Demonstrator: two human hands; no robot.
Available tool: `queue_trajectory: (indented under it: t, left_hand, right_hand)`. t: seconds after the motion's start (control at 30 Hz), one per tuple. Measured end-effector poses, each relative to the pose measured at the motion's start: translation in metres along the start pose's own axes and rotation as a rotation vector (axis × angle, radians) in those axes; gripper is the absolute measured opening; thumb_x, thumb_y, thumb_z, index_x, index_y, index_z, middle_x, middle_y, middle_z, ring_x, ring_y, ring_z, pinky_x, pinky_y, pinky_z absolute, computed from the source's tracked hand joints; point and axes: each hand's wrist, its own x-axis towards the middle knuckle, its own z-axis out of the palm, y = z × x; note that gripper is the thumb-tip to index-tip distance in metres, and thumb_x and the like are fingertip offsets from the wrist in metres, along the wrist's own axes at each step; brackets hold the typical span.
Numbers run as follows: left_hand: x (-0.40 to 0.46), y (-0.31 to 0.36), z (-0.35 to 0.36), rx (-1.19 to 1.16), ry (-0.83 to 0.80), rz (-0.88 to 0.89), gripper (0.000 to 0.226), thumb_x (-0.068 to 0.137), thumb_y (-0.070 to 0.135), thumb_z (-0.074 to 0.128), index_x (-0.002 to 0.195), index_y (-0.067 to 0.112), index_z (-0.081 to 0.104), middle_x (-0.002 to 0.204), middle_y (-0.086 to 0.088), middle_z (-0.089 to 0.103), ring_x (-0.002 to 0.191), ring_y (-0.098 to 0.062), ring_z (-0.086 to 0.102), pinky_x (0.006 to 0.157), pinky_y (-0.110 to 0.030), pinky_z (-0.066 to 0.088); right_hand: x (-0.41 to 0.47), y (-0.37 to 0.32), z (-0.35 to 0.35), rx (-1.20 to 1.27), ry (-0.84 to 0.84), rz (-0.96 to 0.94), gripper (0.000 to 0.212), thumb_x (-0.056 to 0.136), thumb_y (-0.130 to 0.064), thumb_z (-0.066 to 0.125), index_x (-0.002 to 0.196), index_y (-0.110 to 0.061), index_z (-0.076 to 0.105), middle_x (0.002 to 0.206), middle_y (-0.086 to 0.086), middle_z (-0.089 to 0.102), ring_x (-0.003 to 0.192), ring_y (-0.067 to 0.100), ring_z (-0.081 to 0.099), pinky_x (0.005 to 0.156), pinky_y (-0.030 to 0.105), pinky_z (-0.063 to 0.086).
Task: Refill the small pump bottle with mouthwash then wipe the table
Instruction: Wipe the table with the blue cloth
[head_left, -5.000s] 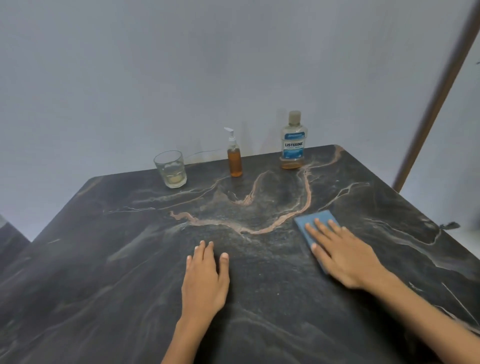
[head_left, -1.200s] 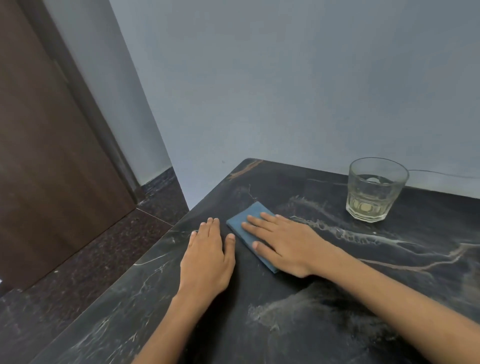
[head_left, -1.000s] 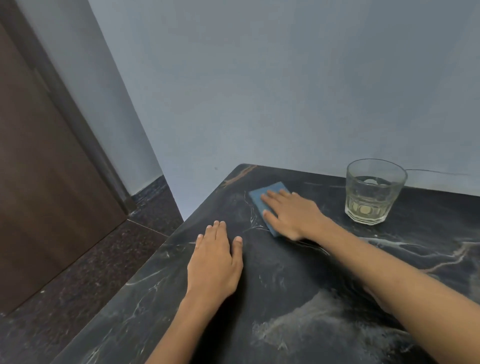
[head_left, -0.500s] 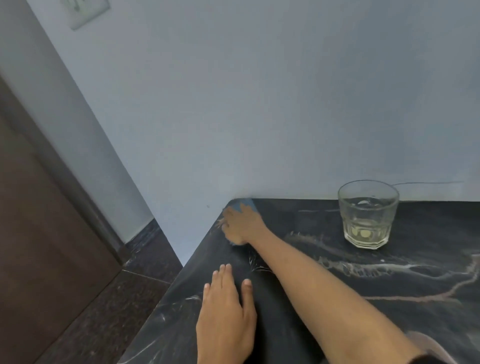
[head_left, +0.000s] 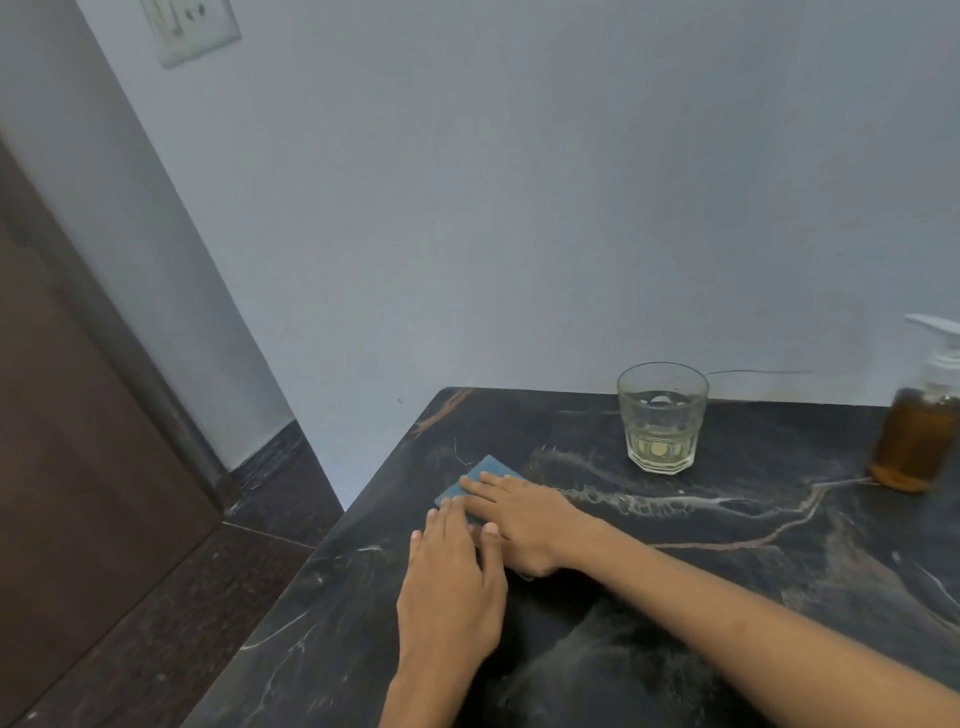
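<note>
Near the table's (head_left: 727, 597) far left corner, your right hand (head_left: 524, 514) lies flat on the blue cloth (head_left: 480, 480), fingers straight and together, pressing it to the dark marble. Half a second ago that hand had the cloth right up in the corner against the wall; now hand and cloth have come back toward you along the left edge. Your left hand (head_left: 449, 587) is flat on the table too, fingers straight, holding nothing. It now lies just beside the right hand, its fingertips reaching the cloth's near edge, where a moment ago the two hands were apart. The view has also swung right, so the pump bottle (head_left: 917, 436) has come into sight at the right of the picture.

The glass (head_left: 661, 418) stands upright near the far edge, by the wall, well apart from your hands. It holds a shallow layer of pale yellowish liquid at the bottom. The pump bottle stands upright near the far edge, to the right of the glass. It is filled with amber liquid almost to its shoulder, and its white pump head is on. A switch plate (head_left: 189, 28) sits on the wall at upper left.
</note>
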Motion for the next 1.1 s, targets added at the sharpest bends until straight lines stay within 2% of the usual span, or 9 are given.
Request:
queue_trajectory:
  t: [0.07,0.17,0.37,0.5,0.6,0.8,0.9,1.03,1.1]
  left_hand:
    - [0.01,-0.005,0.005,0.005,0.011,-0.004,0.048,0.1,0.037,0.027,0.144,0.018,0.026,0.15,0.002,0.032,0.142,-0.015,0.022,0.118,-0.03,0.012]
    - [0.028,-0.016,0.01,-0.005,0.026,-0.033,0.053,0.1,0.036,0.024,0.149,0.018,0.015,0.158,0.005,0.014,0.146,-0.013,0.01,0.117,-0.027,0.006]
    - [0.055,-0.03,0.018,0.034,0.039,-0.036,0.054,0.101,0.035,0.023,0.15,0.017,0.009,0.158,0.005,0.012,0.145,-0.009,0.004,0.117,-0.026,0.002]
    - [0.048,-0.03,0.019,0.034,0.061,-0.041,0.054,0.099,0.039,0.024,0.149,0.019,0.013,0.157,0.006,0.015,0.146,-0.012,0.006,0.116,-0.028,0.007]
    - [0.036,-0.029,0.02,0.026,0.037,-0.042,0.055,0.1,0.04,0.024,0.149,0.017,0.014,0.157,0.004,0.016,0.146,-0.011,0.007,0.116,-0.026,0.004]
    - [-0.002,-0.02,0.011,0.03,-0.042,-0.034,0.054,0.101,0.036,0.024,0.148,0.011,0.016,0.157,-0.002,0.019,0.145,-0.014,0.011,0.117,-0.028,0.004]
    - [-0.019,-0.02,-0.002,0.031,-0.043,-0.051,0.053,0.101,0.034,0.025,0.147,0.009,0.018,0.156,-0.005,0.022,0.145,-0.018,0.014,0.116,-0.03,0.006]
    - [-0.037,-0.025,-0.023,0.0,-0.022,-0.082,0.054,0.101,0.032,0.028,0.146,0.005,0.022,0.154,-0.01,0.027,0.143,-0.024,0.02,0.116,-0.034,0.009]
    - [-0.043,-0.029,-0.03,0.001,-0.018,-0.083,0.053,0.101,0.032,0.028,0.146,0.004,0.023,0.153,-0.011,0.028,0.143,-0.025,0.022,0.116,-0.035,0.01]
  right_hand:
    - [0.039,-0.001,0.005,-0.064,-0.01,0.01,0.051,0.099,-0.035,0.029,0.147,-0.024,0.015,0.157,0.003,0.006,0.143,0.02,0.003,0.116,0.036,0.001]
    - [0.108,0.002,0.008,-0.027,0.055,0.07,0.049,0.099,-0.034,0.029,0.146,-0.022,0.019,0.156,0.004,0.01,0.143,0.021,0.008,0.116,0.037,0.004]
    - [0.179,0.034,-0.002,-0.005,0.071,0.254,0.053,0.099,-0.042,0.021,0.147,-0.02,0.02,0.156,0.001,0.012,0.142,0.019,0.011,0.115,0.037,0.01]
    - [0.147,0.061,-0.005,-0.026,0.103,0.406,0.057,0.098,-0.044,0.017,0.149,-0.019,0.012,0.157,0.001,0.007,0.143,0.019,0.006,0.115,0.037,0.006]
    - [0.102,0.075,-0.011,-0.005,0.094,0.586,0.058,0.099,-0.044,0.014,0.149,-0.016,0.006,0.157,0.005,0.001,0.143,0.022,0.001,0.116,0.039,0.001]
    - [0.031,0.029,-0.011,0.088,0.169,0.93,0.057,0.1,-0.037,0.014,0.148,-0.009,0.002,0.156,0.01,-0.005,0.143,0.028,-0.006,0.116,0.041,-0.005]
    - [-0.001,-0.022,0.0,0.066,0.151,0.829,0.055,0.1,-0.034,0.014,0.148,-0.009,0.002,0.156,0.009,-0.004,0.143,0.027,-0.007,0.116,0.04,-0.005]
    - [-0.074,-0.085,0.026,-0.007,0.157,0.333,0.055,0.099,-0.038,0.016,0.149,-0.016,0.011,0.157,0.005,0.005,0.143,0.021,0.0,0.115,0.034,-0.005]
    - [-0.117,-0.096,0.035,-0.019,0.152,0.199,0.059,0.095,-0.046,0.011,0.148,-0.021,0.013,0.156,0.001,0.009,0.143,0.018,0.003,0.112,0.031,-0.012]
